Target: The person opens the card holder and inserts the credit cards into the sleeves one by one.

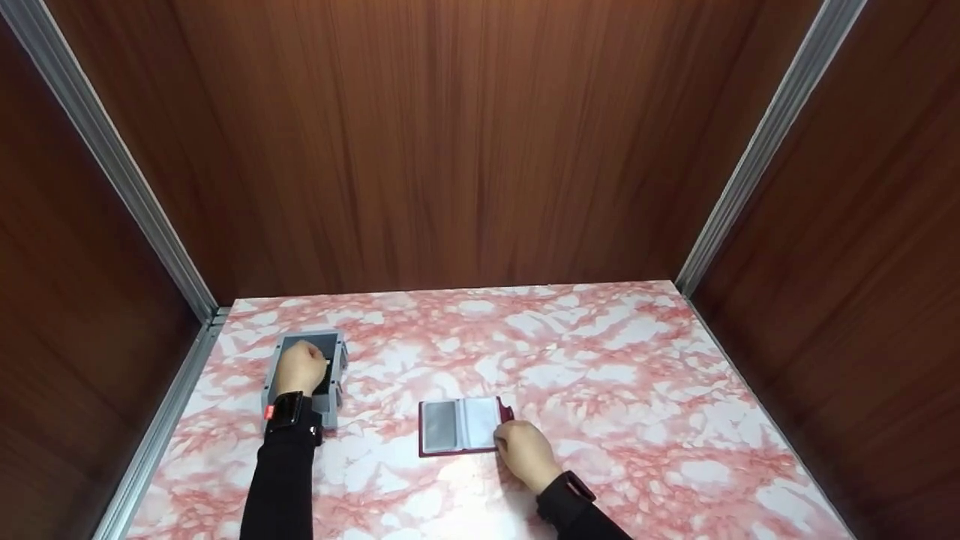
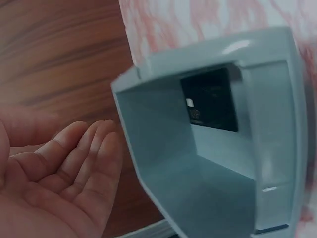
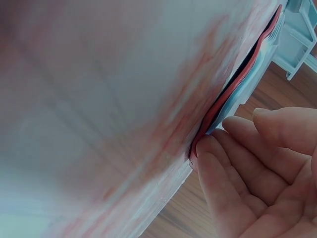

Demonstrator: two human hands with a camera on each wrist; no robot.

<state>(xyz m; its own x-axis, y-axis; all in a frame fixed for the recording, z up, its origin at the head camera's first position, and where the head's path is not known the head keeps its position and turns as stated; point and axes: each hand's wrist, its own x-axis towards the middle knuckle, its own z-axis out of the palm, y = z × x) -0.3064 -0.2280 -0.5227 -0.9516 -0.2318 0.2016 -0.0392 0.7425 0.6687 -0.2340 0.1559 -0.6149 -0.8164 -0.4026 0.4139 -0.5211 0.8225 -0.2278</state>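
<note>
My left hand (image 1: 301, 367) is over a grey plastic bin (image 1: 327, 412) at the left of the table. The left wrist view shows its fingers (image 2: 94, 168) loosely bent, with nothing held. Inside that bin is a black card (image 2: 210, 101) with a small light square on it. A card holder (image 1: 478, 424) with a dark red cover lies spread out near the middle, showing clear sleeves. My right hand (image 1: 527, 454) is at its lower right corner. In the right wrist view the fingertips (image 3: 207, 144) touch the cover's edge, while the thumb stands apart.
A pink and white marbled tabletop (image 1: 615, 420) carries everything. Brown wood-look panels (image 1: 450, 150) rise at the back and both sides, with metal rails (image 1: 765, 127) along the corners.
</note>
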